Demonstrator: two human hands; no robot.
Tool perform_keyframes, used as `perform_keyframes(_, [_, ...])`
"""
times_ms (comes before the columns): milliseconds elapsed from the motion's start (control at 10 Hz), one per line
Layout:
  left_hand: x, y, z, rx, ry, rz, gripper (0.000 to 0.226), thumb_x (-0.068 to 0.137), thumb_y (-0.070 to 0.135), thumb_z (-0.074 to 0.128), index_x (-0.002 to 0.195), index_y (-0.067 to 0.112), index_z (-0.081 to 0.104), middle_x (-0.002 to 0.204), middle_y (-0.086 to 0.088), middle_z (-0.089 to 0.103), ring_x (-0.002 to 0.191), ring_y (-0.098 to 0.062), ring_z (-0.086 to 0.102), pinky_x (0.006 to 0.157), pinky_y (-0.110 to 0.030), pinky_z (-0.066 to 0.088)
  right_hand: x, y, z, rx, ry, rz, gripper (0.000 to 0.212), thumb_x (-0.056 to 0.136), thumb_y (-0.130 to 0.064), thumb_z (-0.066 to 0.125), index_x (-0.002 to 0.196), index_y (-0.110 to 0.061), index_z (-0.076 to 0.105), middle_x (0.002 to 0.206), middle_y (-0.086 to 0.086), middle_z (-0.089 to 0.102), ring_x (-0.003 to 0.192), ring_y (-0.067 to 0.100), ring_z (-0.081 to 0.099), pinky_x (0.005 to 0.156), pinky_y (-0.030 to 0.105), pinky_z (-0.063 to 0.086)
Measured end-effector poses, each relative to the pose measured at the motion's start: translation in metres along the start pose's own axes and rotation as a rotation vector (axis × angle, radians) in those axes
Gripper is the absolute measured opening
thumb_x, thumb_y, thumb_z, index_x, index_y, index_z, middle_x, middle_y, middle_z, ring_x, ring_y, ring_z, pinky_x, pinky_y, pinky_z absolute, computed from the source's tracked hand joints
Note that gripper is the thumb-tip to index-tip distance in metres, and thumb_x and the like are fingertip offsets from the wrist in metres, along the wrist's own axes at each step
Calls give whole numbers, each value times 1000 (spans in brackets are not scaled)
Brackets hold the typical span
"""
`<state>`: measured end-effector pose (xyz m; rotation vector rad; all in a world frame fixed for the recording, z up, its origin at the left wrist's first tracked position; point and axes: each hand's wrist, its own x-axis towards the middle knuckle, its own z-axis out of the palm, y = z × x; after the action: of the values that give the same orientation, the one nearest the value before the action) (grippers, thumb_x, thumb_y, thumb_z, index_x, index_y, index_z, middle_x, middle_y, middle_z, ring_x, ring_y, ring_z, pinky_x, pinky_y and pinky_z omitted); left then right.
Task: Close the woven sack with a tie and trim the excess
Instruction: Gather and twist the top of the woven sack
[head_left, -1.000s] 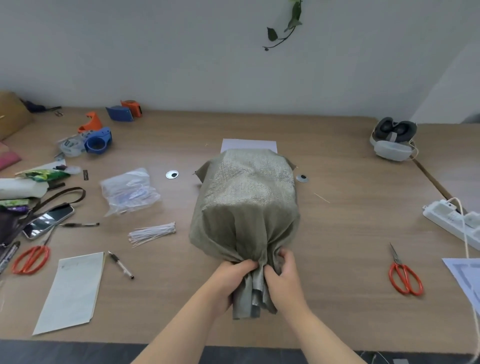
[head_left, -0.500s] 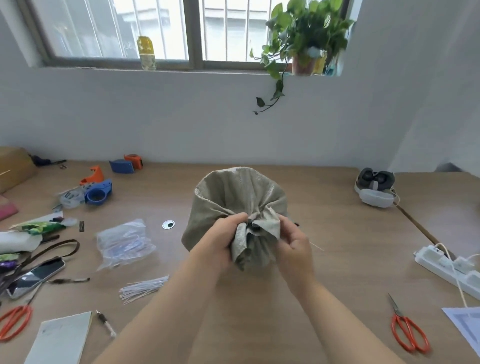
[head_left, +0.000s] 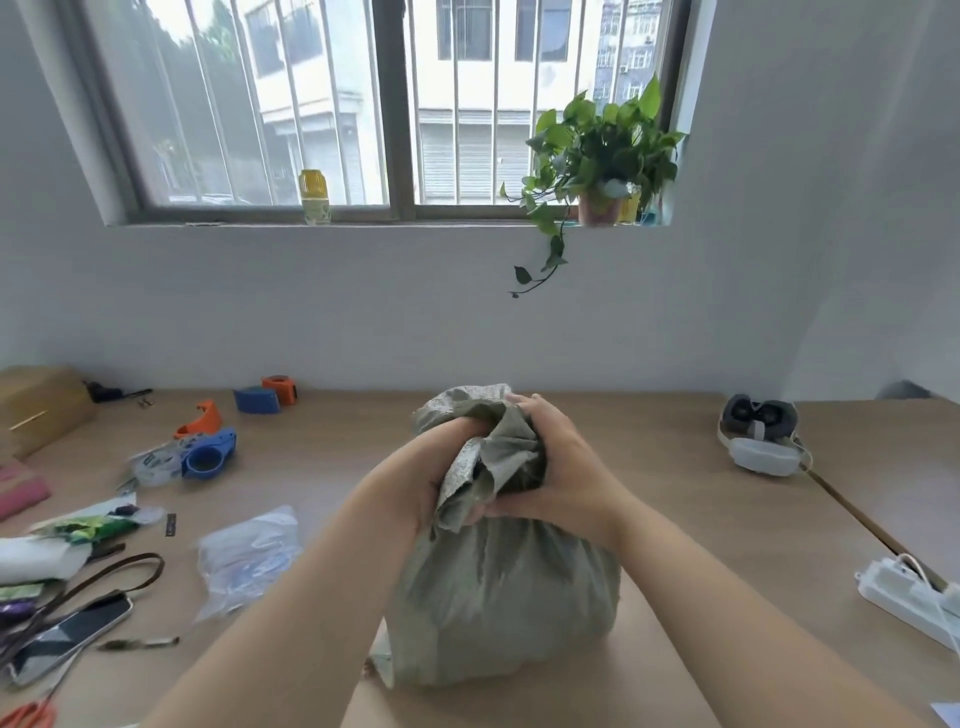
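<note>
A grey-green woven sack (head_left: 498, 603) stands upright on the wooden table (head_left: 675, 493) right in front of me, full and rounded. Its mouth is bunched into a crumpled neck at the top. My left hand (head_left: 436, 467) grips the neck from the left and my right hand (head_left: 561, 467) wraps it from the right, both shut on the gathered cloth. Only the orange handles of a pair of scissors (head_left: 28, 714) show at the bottom left edge. No tie is visible on the neck.
Left of the sack lie a clear plastic bag (head_left: 247, 558), a phone (head_left: 72, 636), blue and orange tape dispensers (head_left: 205, 452) and a cardboard box (head_left: 39, 408). A headset (head_left: 761, 434) and a white power strip (head_left: 909, 597) sit on the right.
The sack went from lying on its side to standing upright, mouth up. Both hands kept hold of the gathered mouth and rose with it. The view tilted up towards the window.
</note>
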<state>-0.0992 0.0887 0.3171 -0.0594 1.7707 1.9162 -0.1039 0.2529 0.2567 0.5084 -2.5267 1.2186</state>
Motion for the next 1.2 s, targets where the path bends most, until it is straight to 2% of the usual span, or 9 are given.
perform_keyframes(100, [14, -6, -16, 114, 68, -15, 33, 104, 28, 46, 75, 14, 52, 73, -5, 55, 61, -18, 52, 51, -27, 51, 11, -6, 4, -29, -17, 21, 82, 53, -27, 96, 124, -25, 54, 129, -9, 58, 126, 17, 51, 107, 39, 43])
perform_keyframes(300, [-2, -1, -34, 59, -157, 16, 46, 94, 53, 51, 72, 17, 70, 58, -1, 64, 48, -15, 57, 48, -22, 39, 21, -15, 19, -50, 70, -18, 53, 70, -26, 71, 119, -38, 56, 105, -5, 68, 102, 20, 61, 90, 38, 51])
perform_keyframes(400, [1, -3, -54, 68, -107, 42, 64, 86, 73, 45, 97, 19, 78, 98, -2, 77, 85, -26, 67, 78, -32, 47, 24, -18, 23, -73, 62, -49, 27, 73, -23, 69, 79, -47, 58, 77, -16, 61, 82, 16, 57, 72, 32, 46])
perform_keyframes(500, [3, -4, -75, 303, 266, 214, 57, 87, 67, 45, 64, 19, 66, 64, 7, 67, 66, -24, 54, 60, -28, 36, 26, -16, 26, 127, 80, -20, 13, 73, -22, 70, 68, -28, 61, 69, -12, 61, 69, 4, 52, 64, 30, 43])
perform_keyframes(600, [12, -9, -89, 513, 579, 705, 16, 80, 36, 57, 67, 29, 64, 66, 10, 61, 68, -20, 52, 62, -32, 40, 29, -15, 23, 337, 91, 60, 12, 78, -8, 76, 89, -13, 75, 88, 6, 77, 81, 10, 66, 76, 34, 53])
perform_keyframes(700, [27, -19, -97, 703, 251, 727, 71, 64, 26, 74, 115, 67, 46, 127, 7, 57, 122, -14, 54, 103, -40, 47, 28, -20, 21, 533, 134, 142, 22, 79, 1, 75, 98, -10, 77, 99, 14, 78, 91, 20, 72, 86, 40, 56])
perform_keyframes(800, [37, -25, -78, 738, 39, 679, 89, 54, 32, 91, 128, 58, 48, 127, 22, 62, 128, -9, 56, 108, -44, 47, 28, -29, 23, 713, 166, 186, 23, 84, 3, 70, 104, -5, 75, 104, 18, 77, 101, 29, 73, 92, 47, 57])
perform_keyframes(900, [47, -37, -51, 708, 113, 722, 85, 47, 41, 95, 125, 37, 60, 115, 28, 66, 119, -2, 61, 102, -39, 52, 28, -37, 23, 847, 164, 200, 22, 87, 7, 66, 106, 1, 73, 103, 21, 76, 101, 38, 72, 92, 49, 58])
perform_keyframes(1200, [73, -61, -15, 632, 167, 776, 58, 45, 47, 94, 96, 35, 70, 97, 6, 76, 106, -15, 70, 92, -49, 55, 27, -38, 17, 820, 176, 153, 15, 89, -1, 67, 103, 2, 72, 98, 24, 74, 106, 52, 66, 94, 66, 51])
